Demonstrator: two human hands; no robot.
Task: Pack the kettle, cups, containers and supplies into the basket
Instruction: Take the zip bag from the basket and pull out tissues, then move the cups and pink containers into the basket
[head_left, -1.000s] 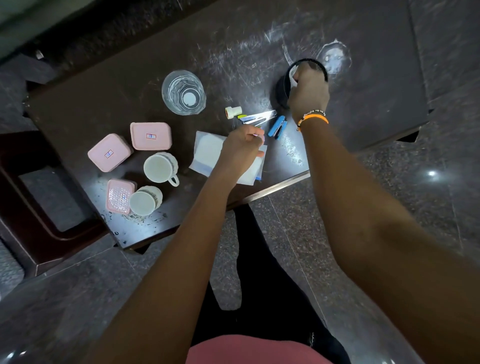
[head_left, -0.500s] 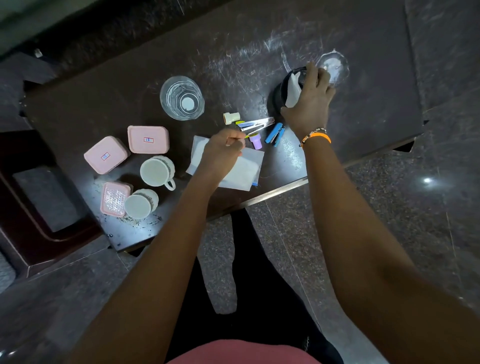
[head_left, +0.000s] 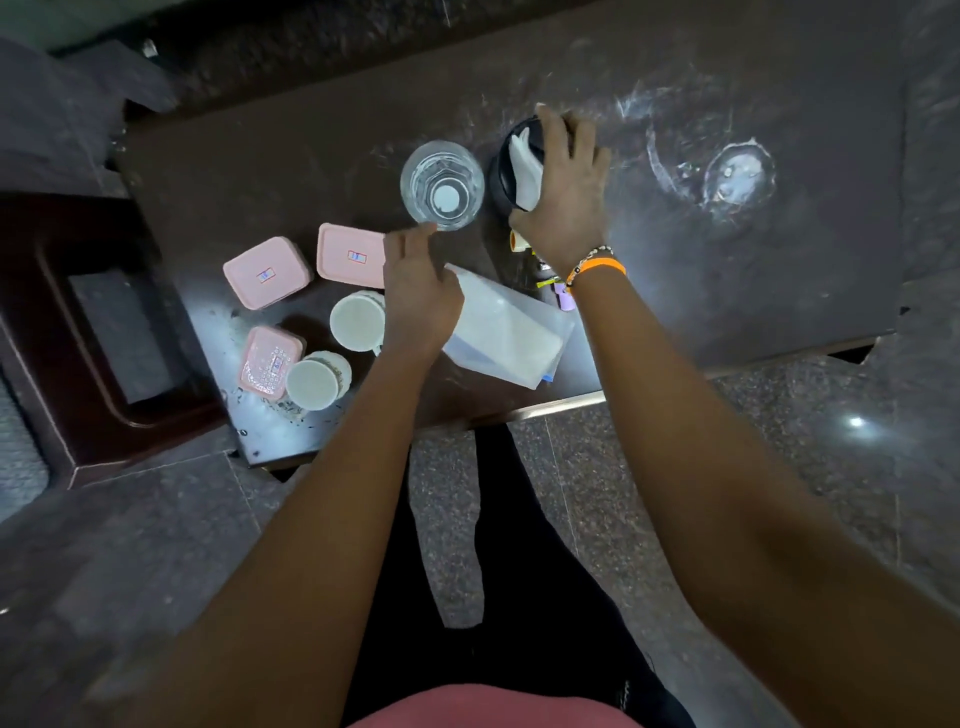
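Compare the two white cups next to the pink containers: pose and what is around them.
The farther cup shows a handle at its near right and sits partly under the left hand; the nearer cup shows no handle and touches a pink container among scattered specks. Both stand upright, white inside, on the table.

Three pink containers (head_left: 267, 272), two cups (head_left: 357, 320), perhaps upright.

Head cam looks steeply down, close over table (head_left: 779, 291) & forearms.

Scratched dark table (head_left: 727, 291), seemingly granite floor (head_left: 779, 467)
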